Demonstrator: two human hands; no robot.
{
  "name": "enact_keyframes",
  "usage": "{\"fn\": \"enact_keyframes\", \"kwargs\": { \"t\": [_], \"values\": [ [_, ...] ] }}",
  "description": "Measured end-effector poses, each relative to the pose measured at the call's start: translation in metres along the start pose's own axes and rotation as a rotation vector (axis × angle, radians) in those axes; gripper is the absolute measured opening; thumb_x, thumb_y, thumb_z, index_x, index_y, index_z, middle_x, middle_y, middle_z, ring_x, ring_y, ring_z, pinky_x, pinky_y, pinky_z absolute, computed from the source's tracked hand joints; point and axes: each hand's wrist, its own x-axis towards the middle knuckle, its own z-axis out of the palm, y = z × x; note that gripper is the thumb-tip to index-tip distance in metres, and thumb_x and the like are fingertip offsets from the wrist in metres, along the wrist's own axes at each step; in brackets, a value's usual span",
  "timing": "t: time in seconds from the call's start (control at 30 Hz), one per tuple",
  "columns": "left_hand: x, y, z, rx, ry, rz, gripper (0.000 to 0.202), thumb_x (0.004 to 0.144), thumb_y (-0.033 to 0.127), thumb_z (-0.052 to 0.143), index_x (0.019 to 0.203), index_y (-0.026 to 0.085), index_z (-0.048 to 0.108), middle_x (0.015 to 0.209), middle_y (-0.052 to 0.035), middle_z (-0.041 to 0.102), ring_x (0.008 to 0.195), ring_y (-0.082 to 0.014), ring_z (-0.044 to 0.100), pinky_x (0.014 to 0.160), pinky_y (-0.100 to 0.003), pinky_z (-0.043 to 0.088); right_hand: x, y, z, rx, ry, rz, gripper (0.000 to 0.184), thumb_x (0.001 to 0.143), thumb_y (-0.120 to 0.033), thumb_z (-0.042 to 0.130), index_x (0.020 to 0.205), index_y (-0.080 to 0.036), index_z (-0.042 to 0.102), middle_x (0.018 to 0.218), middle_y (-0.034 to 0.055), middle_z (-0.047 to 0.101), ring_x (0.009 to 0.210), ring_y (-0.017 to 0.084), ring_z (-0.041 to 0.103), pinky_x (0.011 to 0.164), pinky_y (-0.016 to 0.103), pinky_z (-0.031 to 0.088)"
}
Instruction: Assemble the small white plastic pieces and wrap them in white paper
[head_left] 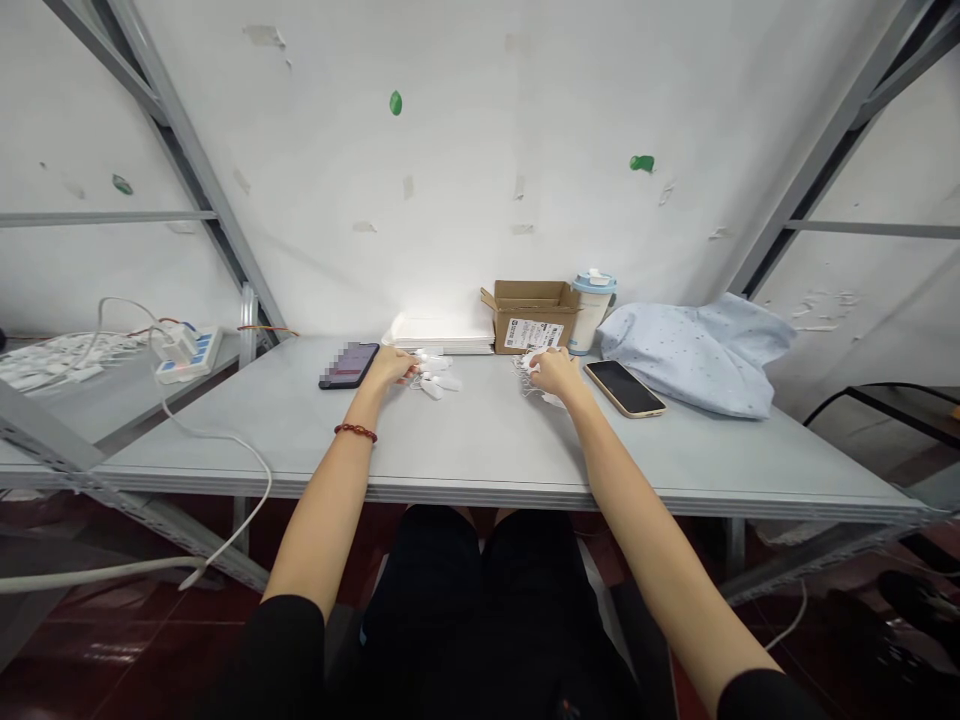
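Note:
Several small white rounded pieces (pixel 435 385), some with thin white strings, lie on the grey table left of the middle. My left hand (pixel 393 366) rests at the left edge of these pieces with its fingers curled together. What its fingertips hold, if anything, is too small to make out. Farther right, my right hand (pixel 556 372) is closed over a bunch of similar white stringed pieces (pixel 529 362). The fingers partly cover that bunch, and some strings hang out below onto the tabletop.
White trays (pixel 442 332) and an open cardboard box (pixel 531 318) stand against the wall. Beside the box is a blue-lidded cup (pixel 592 312). Phones (pixel 349 365) (pixel 625 388) lie outside both hands. Light blue cloth (pixel 694 350) fills the right; a cable (pixel 225 437) crosses the left.

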Motion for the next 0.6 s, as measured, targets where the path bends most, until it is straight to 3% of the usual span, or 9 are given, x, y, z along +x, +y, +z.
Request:
{"fn": "enact_keyframes", "kwargs": {
  "t": [0.6],
  "values": [
    [-0.009,0.004,0.01,-0.03,-0.01,0.081,0.01,0.067,0.014,0.063,0.058,0.014,0.06,0.056,-0.0027,0.059,0.048,-0.0099,0.049,0.048,-0.022,0.039,-0.001,-0.007,0.009,-0.037,-0.004,0.014,0.041,0.085,-0.014,0.046,0.122,-0.015,0.065,0.128,0.022,0.052,0.12,0.035,0.043,0.093,0.049,0.034]
  ]
}}
